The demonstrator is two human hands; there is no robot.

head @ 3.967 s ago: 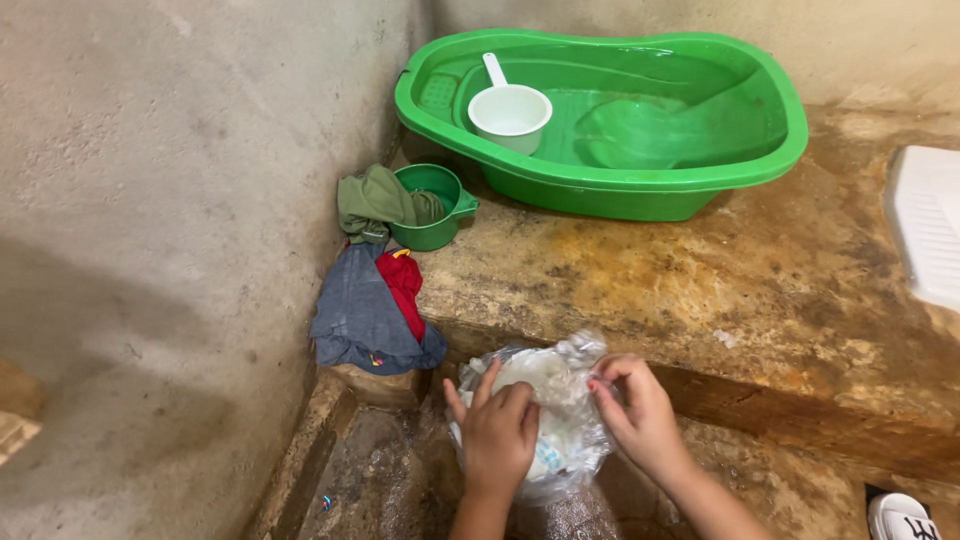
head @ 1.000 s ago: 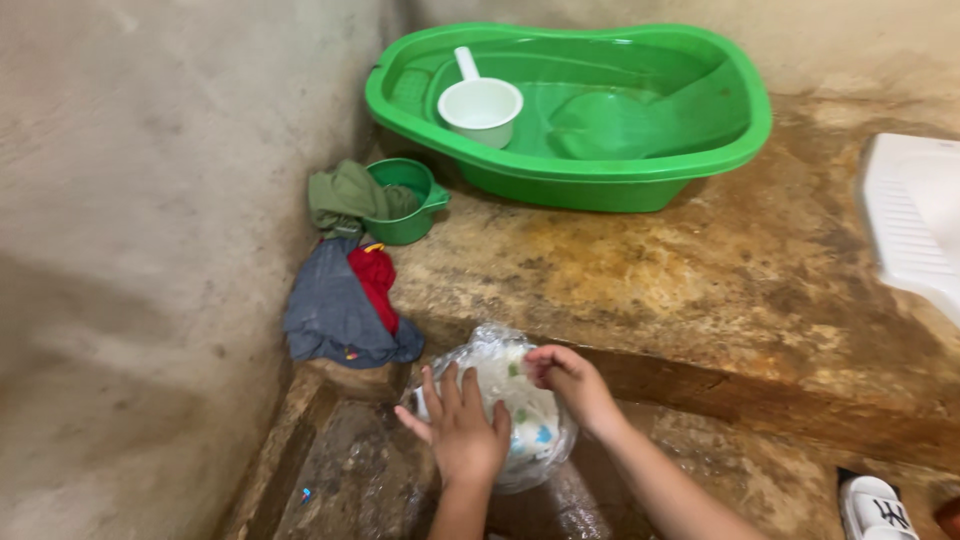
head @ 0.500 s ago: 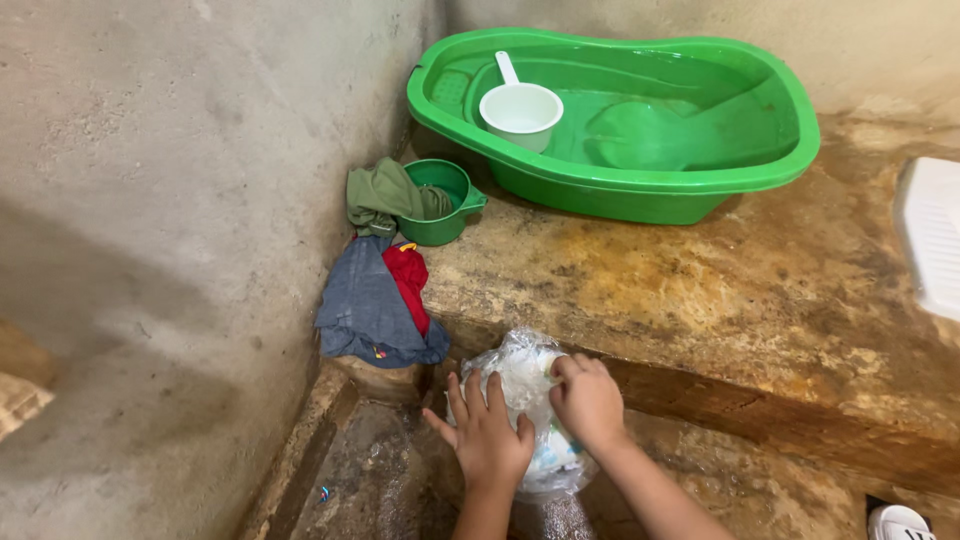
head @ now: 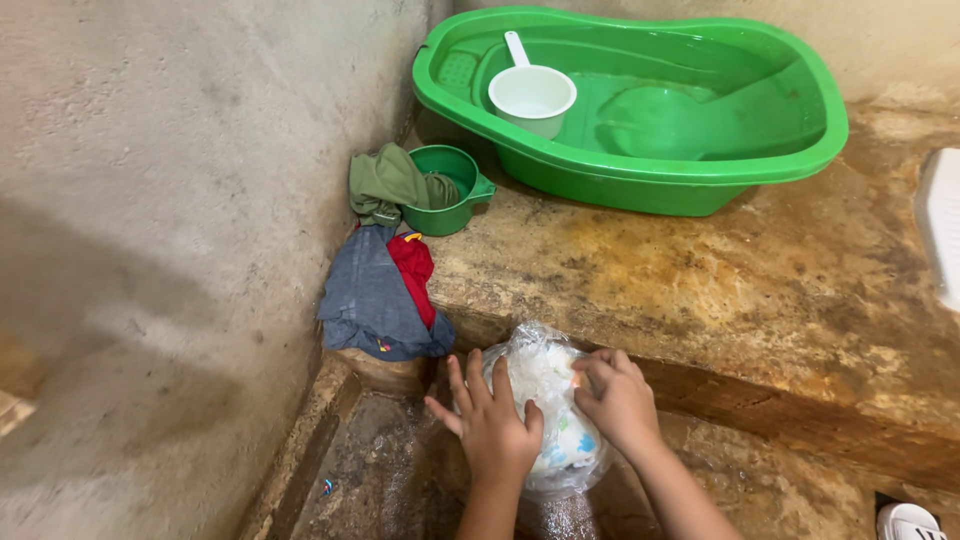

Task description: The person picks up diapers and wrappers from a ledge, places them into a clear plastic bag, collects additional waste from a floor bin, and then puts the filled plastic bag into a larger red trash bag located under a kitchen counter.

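My left hand (head: 492, 425) and my right hand (head: 617, 400) both grip a wet white cloth with small coloured prints (head: 549, 398), glossy with water, held against the front edge of a stone ledge (head: 700, 290). The left hand's fingers spread over the cloth's left side. The right hand pinches its upper right part. Below the cloth lies a wet drain floor (head: 390, 480).
A big green plastic tub (head: 640, 100) with water and a white scoop (head: 531, 95) stands at the back of the ledge. Near the concrete wall (head: 180, 200) sit a small green pot (head: 448, 190), a green cloth (head: 385, 182), a red garment (head: 411, 268) and a blue garment (head: 370, 300). A white shoe (head: 910, 522) shows at bottom right.
Both hands have stayed on the cloth and shifted over it, bunching it tighter. The view has swung slightly left and right between frames.
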